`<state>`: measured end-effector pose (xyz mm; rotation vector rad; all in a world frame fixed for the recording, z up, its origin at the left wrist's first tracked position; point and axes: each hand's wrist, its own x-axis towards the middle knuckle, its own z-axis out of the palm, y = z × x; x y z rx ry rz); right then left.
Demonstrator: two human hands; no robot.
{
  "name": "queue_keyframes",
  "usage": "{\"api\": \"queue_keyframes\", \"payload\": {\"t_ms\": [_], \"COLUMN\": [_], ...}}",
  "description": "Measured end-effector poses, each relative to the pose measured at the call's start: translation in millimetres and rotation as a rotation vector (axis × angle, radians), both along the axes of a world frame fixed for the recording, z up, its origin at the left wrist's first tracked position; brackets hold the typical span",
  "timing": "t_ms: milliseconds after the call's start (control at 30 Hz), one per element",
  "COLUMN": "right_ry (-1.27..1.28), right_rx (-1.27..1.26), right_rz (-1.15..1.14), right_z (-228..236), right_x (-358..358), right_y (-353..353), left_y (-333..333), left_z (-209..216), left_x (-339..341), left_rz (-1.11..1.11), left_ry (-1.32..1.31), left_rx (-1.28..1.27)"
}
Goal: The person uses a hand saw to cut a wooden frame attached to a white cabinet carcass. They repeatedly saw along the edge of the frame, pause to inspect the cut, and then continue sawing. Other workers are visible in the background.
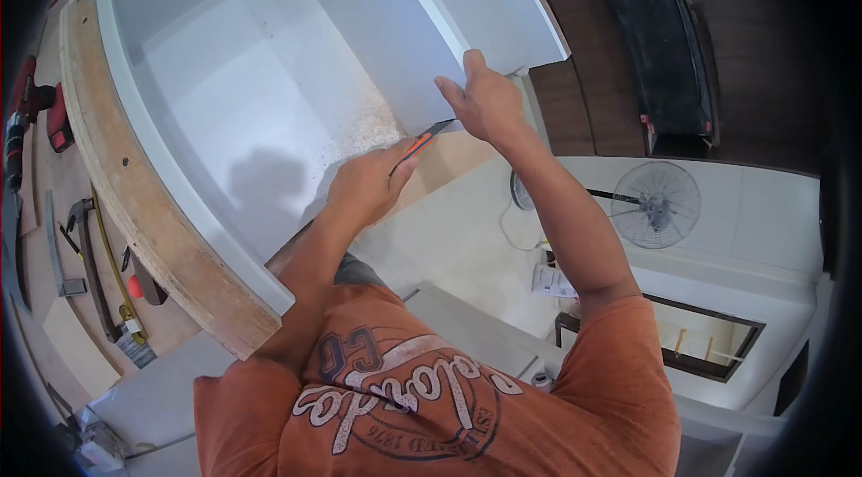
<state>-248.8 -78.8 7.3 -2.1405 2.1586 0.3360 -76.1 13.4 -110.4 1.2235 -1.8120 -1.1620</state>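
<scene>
A white cabinet carcass (pixel 211 64) stands before me, with pale sawdust (pixel 368 122) strewn inside near its front corner. My left hand (pixel 368 182) is closed round a cutter-like hand tool with an orange-and-dark handle (pixel 417 146). The tool's flat dark blade (pixel 438 128) meets the bottom front end of the white divider panel (pixel 409 37). Higher on that panel's front edge, my right hand (pixel 490 102) grips it, thumb on the near face and one finger along the edge. The other right fingers are mostly hidden.
To the left lie a red cordless drill (pixel 25 109), a claw hammer (pixel 87 252), a try square (pixel 61 248) and a yellow tape measure (pixel 130 320). A bare wooden edge (pixel 135 181) runs beside the cabinet. A fan (pixel 655 205) and dark brown cabinets (pixel 575 37) stand to the right.
</scene>
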Motion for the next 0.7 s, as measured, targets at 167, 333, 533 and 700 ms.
{"api": "queue_keyframes", "payload": {"t_ms": [167, 333, 533, 700], "right_ry": [-0.005, 0.005, -0.016, -0.033], "right_rx": [-0.015, -0.029, -0.015, -0.03], "right_rz": [-0.005, 0.027, -0.004, 0.027], "right_z": [-7, 0, -4, -2], "right_x": [-6, 1, -7, -4], "right_y": [4, 0, 5, -1], "left_y": [35, -19, 45, 13], "left_z": [17, 21, 8, -4], "left_x": [49, -8, 52, 6], "left_rz": [0.007, -0.046, 0.033, 0.003], "left_ry": [-0.113, -0.182, -0.102, -0.095], "left_rx": [0.022, -0.009, 0.003, 0.03]}}
